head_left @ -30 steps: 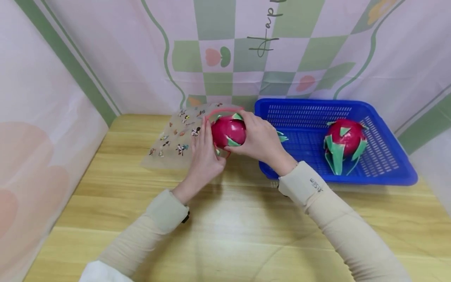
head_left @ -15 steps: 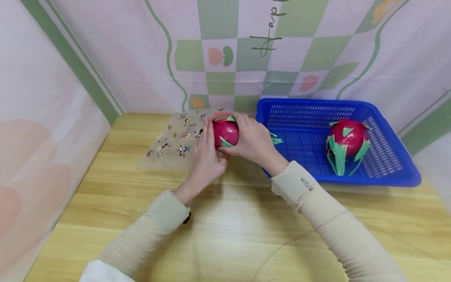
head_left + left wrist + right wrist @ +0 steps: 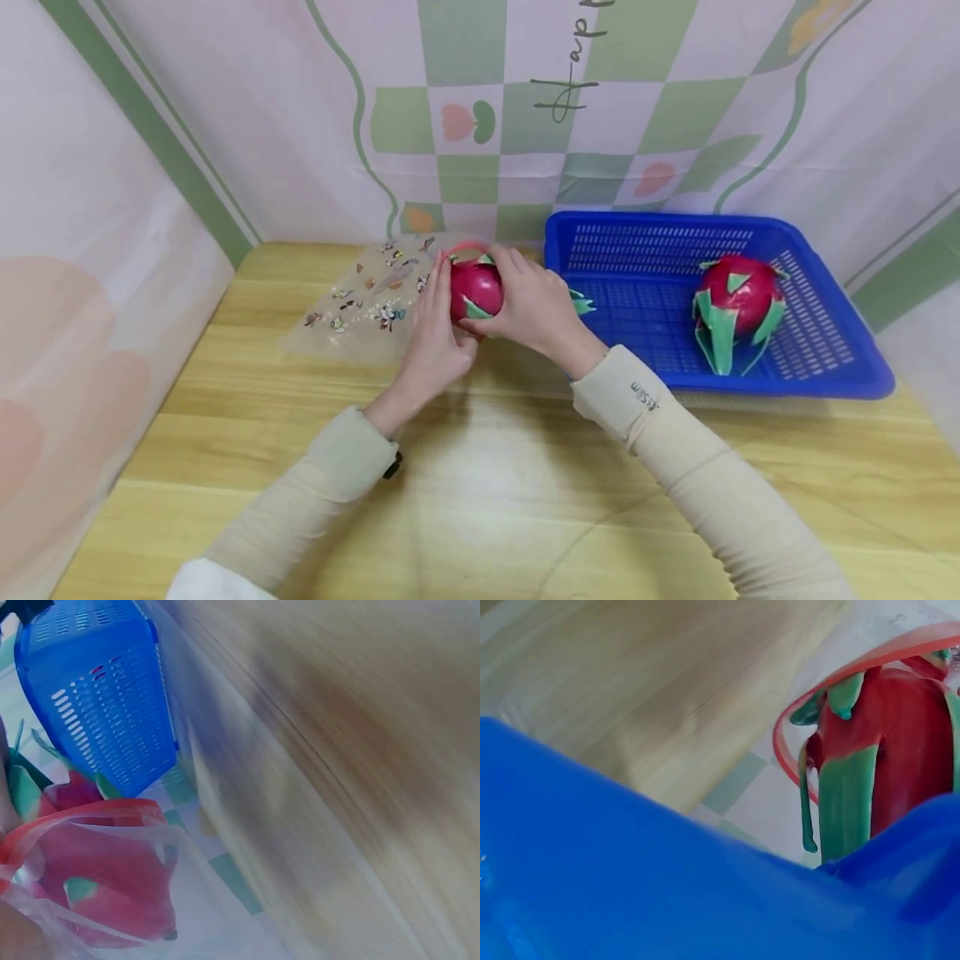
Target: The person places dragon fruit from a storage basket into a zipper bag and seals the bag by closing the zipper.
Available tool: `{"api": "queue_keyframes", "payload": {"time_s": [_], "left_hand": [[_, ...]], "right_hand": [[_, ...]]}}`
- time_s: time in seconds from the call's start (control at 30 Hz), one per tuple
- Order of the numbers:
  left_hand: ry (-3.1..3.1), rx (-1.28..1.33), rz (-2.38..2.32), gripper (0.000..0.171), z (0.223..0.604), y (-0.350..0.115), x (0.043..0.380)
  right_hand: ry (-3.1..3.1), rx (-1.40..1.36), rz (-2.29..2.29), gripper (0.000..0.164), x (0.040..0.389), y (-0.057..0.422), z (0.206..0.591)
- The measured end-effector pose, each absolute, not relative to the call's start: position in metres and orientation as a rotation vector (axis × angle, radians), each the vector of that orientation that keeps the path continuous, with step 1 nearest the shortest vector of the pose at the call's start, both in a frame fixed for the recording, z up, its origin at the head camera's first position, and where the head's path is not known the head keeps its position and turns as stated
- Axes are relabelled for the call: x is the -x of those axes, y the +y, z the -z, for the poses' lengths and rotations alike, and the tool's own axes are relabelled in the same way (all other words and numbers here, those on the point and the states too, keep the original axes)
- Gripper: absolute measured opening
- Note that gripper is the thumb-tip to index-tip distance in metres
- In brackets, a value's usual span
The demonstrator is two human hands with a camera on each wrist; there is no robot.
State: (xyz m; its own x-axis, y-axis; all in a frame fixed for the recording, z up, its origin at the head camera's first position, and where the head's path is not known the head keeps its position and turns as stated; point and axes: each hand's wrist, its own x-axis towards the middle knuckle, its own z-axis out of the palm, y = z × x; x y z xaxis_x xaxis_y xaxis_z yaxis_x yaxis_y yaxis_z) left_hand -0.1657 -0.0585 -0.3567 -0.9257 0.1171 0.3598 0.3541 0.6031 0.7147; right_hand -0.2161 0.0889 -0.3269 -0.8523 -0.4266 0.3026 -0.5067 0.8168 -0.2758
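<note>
In the head view a clear plastic bag (image 3: 348,312) with cartoon prints and a red rim lies on the table. A red dragon fruit (image 3: 477,292) with green leaf tips sits at its mouth. My right hand (image 3: 542,310) grips the fruit from the right, thumb in front. Along the fruit's left side, my left hand (image 3: 433,335) holds the bag's rim with long, nearly straight fingers. The left wrist view has part of the dragon fruit (image 3: 112,866) behind the clear film, inside the red rim (image 3: 94,814). Its leafy end sticks out toward the basket.
A blue plastic basket (image 3: 795,385) stands at the right, with another dragon fruit (image 3: 738,296) in it. Its wall is close under the right wrist. A patterned curtain (image 3: 525,117) hangs behind the wooden table (image 3: 480,500).
My right hand has moved left with the dragon fruit, pushing it farther into the bag's mouth. Less of the fruit shows between the hands. My left hand has stayed nearly in place.
</note>
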Motion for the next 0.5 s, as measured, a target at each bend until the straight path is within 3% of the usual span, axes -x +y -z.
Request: {"api": "queue_keyframes", "payload": {"time_s": [0.5], "left_hand": [[-2.584,0.407,1.350,0.096,0.357,-0.055,0.164]], "right_hand": [[-2.770,-0.760,-0.381,0.090,0.215,0.077,0.339]]}}
